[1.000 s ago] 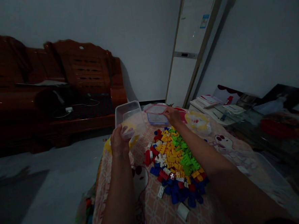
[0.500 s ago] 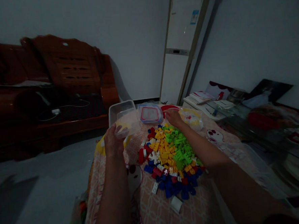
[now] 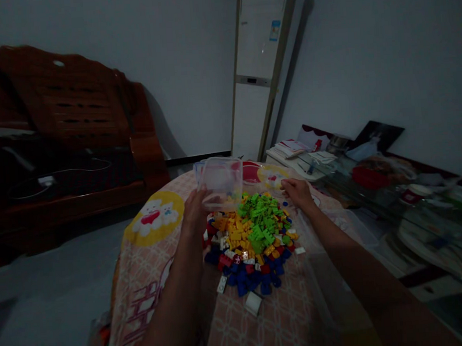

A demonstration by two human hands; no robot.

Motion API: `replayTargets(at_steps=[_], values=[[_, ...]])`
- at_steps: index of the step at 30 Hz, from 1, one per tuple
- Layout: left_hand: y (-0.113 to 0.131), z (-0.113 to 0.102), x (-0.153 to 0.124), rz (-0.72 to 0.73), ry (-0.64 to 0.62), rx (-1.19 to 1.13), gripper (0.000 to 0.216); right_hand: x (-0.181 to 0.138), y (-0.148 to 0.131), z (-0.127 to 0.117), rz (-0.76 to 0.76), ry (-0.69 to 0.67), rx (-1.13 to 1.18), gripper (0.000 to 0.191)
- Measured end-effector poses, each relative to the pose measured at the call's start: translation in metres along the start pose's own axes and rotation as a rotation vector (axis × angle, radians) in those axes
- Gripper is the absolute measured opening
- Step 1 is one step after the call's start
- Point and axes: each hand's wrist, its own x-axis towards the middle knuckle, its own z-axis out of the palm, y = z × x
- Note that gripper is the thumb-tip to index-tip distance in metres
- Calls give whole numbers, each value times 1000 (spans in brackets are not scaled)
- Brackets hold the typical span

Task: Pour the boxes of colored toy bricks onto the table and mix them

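My left hand (image 3: 196, 209) grips a clear plastic box (image 3: 220, 182) and holds it just above the far edge of a heap of toy bricks (image 3: 251, 242) in green, yellow, red, blue and white. My right hand (image 3: 297, 192) hovers low at the far right of the heap, fingers loosely curled, and I see nothing in it. The heap lies on a round table under a pink patterned cloth (image 3: 150, 261). A single white brick (image 3: 253, 302) sits apart at the near side.
A dark wooden sofa (image 3: 56, 131) stands at the left. A tall white air conditioner (image 3: 254, 72) fills the corner. Books and papers (image 3: 300, 155) and a cluttered glass surface (image 3: 392, 184) lie to the right. The lidded box sits behind the held one.
My left hand has carried the clear box rightward, over the heap's far edge. My right hand let go of the red-rimmed lid and drew back to the heap's right side.
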Motion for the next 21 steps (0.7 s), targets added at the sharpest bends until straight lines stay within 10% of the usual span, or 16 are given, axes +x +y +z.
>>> replayTargets(at_steps=[6, 16, 21], values=[[-28, 35, -27, -127, -346, 193, 59, -39, -28, -9, 155, -140, 458, 66], [-53, 57, -53, -184, -577, 339, 70, -64, 14, -45, 290, -72, 149, 21], [-45, 51, -42, 92, -461, 308, 77, -47, 29, -79, 275, 122, 146, 19]])
